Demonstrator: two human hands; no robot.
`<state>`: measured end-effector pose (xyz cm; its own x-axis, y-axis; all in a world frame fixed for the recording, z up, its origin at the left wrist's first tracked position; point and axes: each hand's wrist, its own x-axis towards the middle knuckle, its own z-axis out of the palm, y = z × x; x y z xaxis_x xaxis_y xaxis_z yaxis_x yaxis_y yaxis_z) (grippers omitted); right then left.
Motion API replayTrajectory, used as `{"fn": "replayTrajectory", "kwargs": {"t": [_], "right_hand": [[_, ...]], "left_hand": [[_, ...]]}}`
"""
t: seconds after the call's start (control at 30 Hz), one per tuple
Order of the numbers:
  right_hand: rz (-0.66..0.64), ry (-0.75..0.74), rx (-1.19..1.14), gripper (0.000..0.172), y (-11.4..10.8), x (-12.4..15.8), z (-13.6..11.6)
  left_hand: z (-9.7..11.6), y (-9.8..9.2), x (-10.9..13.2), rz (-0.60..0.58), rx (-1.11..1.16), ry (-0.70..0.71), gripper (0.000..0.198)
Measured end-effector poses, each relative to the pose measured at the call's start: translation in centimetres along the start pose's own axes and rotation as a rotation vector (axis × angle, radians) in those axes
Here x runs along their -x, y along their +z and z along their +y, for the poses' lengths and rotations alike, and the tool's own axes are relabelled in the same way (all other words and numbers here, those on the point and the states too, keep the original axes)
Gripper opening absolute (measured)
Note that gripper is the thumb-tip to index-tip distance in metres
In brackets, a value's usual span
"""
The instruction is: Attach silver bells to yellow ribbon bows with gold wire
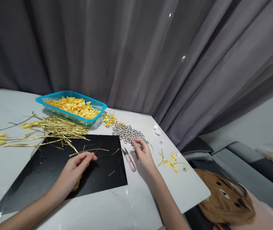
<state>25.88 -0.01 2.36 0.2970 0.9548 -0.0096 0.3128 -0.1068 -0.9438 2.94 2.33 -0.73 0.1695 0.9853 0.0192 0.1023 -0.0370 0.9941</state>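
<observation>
My left hand [80, 164] is closed above a black mat [103, 174], thumb and fingers pressed together. A yellow ribbon piece [77, 184] peeks out beneath its palm, mostly hidden, and a thin strand shows by the fingertips. At the near edge of a pile of small silver beads [127, 132], my right hand [142, 153] has its thumb and forefinger brought together; whatever lies between them is too small to make out. Pink-handled thread snips [129, 160] lie between the hands, blades pointing away from me.
A blue basket [100, 110] holds many yellow ribbon pieces [76, 107]. Gold twist ties [60, 127] are heaped in front of it. Yellow bows [170, 163] lie at right, near the white table's [191, 191] edge. Beyond stand a grey curtain [131, 57] and a brown bear cushion [225, 201].
</observation>
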Motion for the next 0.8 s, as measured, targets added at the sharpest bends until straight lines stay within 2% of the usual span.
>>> {"fn": "replayTrajectory", "kwargs": {"t": [0.13, 0.27, 0.47, 0.8], "right_hand": [[-0.214, 0.12, -0.372, 0.034, 4.2, 0.6, -0.7], [-0.32, 0.22, -0.607, 0.033, 6.9, 2.0, -0.3], [-0.375, 0.297, -0.835, 0.019, 7.1, 3.0, 0.3], [-0.384, 0.302, -0.844, 0.017, 7.1, 3.0, 0.4]], "left_hand": [[0.0, 0.0, 0.7, -0.054, -0.056, 0.094, 0.032], [0.2, 0.1, 1.2, -0.146, -0.138, 0.134, 0.033], [-0.1, 0.3, 0.9, -0.19, -0.133, 0.102, 0.034], [-0.1, 0.3, 0.6, -0.219, -0.078, 0.06, 0.034]]}}
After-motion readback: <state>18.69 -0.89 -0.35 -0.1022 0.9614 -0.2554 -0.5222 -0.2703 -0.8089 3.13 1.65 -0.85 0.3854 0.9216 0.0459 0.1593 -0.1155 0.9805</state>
